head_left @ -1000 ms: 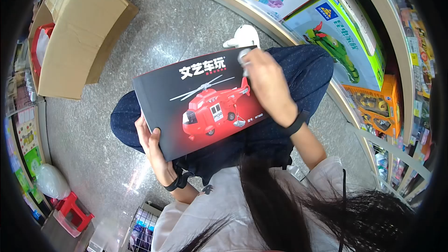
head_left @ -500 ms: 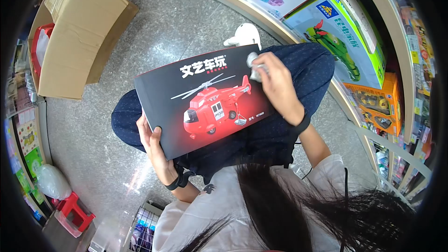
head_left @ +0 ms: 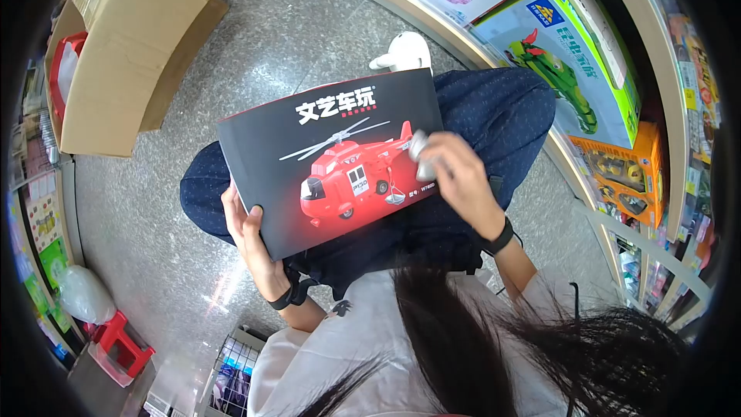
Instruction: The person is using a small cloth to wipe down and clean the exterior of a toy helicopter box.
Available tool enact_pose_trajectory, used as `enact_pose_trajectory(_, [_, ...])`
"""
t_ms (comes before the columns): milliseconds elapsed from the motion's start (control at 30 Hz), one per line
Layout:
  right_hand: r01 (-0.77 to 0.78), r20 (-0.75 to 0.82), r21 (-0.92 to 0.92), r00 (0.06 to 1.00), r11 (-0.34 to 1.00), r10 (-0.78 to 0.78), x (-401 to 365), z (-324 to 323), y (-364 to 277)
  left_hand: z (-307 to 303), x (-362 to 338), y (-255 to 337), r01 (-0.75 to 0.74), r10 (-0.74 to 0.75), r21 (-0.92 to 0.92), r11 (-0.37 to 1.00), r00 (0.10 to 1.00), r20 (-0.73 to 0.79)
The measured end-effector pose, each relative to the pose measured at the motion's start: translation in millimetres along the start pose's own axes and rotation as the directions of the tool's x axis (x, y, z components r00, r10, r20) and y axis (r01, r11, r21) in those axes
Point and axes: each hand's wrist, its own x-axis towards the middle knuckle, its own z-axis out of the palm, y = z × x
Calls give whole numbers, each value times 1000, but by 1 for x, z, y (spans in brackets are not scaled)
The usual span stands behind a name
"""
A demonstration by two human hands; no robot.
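A black toy box [head_left: 270,154] with a red helicopter picture and white lettering lies tilted across my lap. Its lower left edge is gripped by my left hand [head_left: 251,233], thumb on the printed face and fingers around the side. My right hand [head_left: 457,177] pinches a crumpled white tissue [head_left: 421,156] against the right part of the printed face, near the helicopter's tail. That hand is slightly blurred by motion. Just beyond the box's top edge, a white rounded object [head_left: 407,50] with a spout-like part stands on the floor, its lower part hidden by the box.
An open cardboard carton [head_left: 127,69] stands on the grey floor at left. Shelving on the right holds a green toy box [head_left: 556,54] and an orange one [head_left: 625,166]. A red stool [head_left: 123,346], a stuffed plastic bag [head_left: 86,293] and a wire basket [head_left: 231,378] are at lower left.
My right hand has moved down along the box's right side with the tissue, from near the top corner to beside the helicopter's tail. My left hand keeps its hold.
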Motion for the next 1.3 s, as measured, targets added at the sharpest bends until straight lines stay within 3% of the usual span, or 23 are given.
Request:
enact_pose_trajectory(67, [-142, -78, 43, 986, 989, 145, -3, 4, -2, 1, 0, 0, -5, 5, -6, 1000, 1000, -6])
enact_pose_trajectory(133, [-110, -140, -8, 984, 994, 108, -17, 12, -10, 1, 1, 1, -27, 27, 8, 1000, 1000, 5])
enact_pose_trajectory(267, [-137, 37, 100, 990, 985, 134, -69, 12, -19, -2, 4, 0, -31, 31, 18, 999, 999, 26])
enact_pose_trajectory(367, [-199, 32, 152, 980, 968, 196, -55, -4, -7, -3, 7, 0, -99, 97, 21, 995, 992, 85])
enact_pose_trajectory(400, [-154, 27, 149, 988, 977, 152, -54, -6, -7, -4, 4, -1, -96, 97, -15, 995, 991, 90])
enact_pose_trajectory(500, [-293, -248, 37, 924, 956, 292, -19, -13, 3, -18, 2, -12, -161, 176, -95, 982, 969, 175])
enact_pose_trajectory(567, [-313, -322, 135, 883, 940, 341, 1, -8, 15, -18, 2, -7, -282, 323, -166, 945, 882, 344])
enact_pose_trajectory(633, [-295, -313, 121, 895, 948, 319, -1, -8, 26, -22, 2, -9, -269, 303, -143, 953, 888, 347])
enact_pose_trajectory(700, [-353, -221, 435, 850, 828, 478, -3, -13, 29, -21, -4, -5, -323, 337, -99, 941, 875, 349])
enact_pose_trajectory(833, [-262, -268, 539, 848, 801, 458, -6, -29, 16, -22, -19, 1, -354, 357, -69, 932, 875, 326])
enact_pose_trajectory(867, [-232, -293, 605, 825, 762, 484, -7, -34, 11, -17, -21, -1, 95, -97, 47, 994, 994, 45])
enact_pose_trajectory(900, [-196, -315, 666, 801, 720, 509, -4, -37, 4, -14, -20, -1, -567, 504, 72, 821, 777, 378])
enact_pose_trajectory(967, [-29, -431, 602, 830, 798, 355, -2, -45, 6, -29, 3, -51, -432, 344, 207, 878, 870, 353])
enact_pose_trajectory(1000, [-17, -451, 579, 826, 815, 337, -3, -45, 10, -117, 51, -152, -410, 263, 203, 889, 822, 506])
enact_pose_trajectory(1100, [-23, -441, 596, 826, 803, 351, -5, -44, 17, 9, 0, -28, -334, 302, 68, 940, 908, 290])
enact_pose_trajectory(1167, [-42, -408, 634, 830, 773, 380, -4, -46, 19, 9, 5, -41, -412, 385, 52, 910, 883, 268])
enact_pose_trajectory(1233, [-76, -388, 624, 834, 778, 392, -2, -49, 21, -2, 11, -60, -482, 411, 231, 845, 862, 296])
enact_pose_trajectory(1300, [-99, -439, 561, 806, 822, 397, 3, -55, 19, -8, 7, -63, -435, 365, 180, 882, 874, 322])
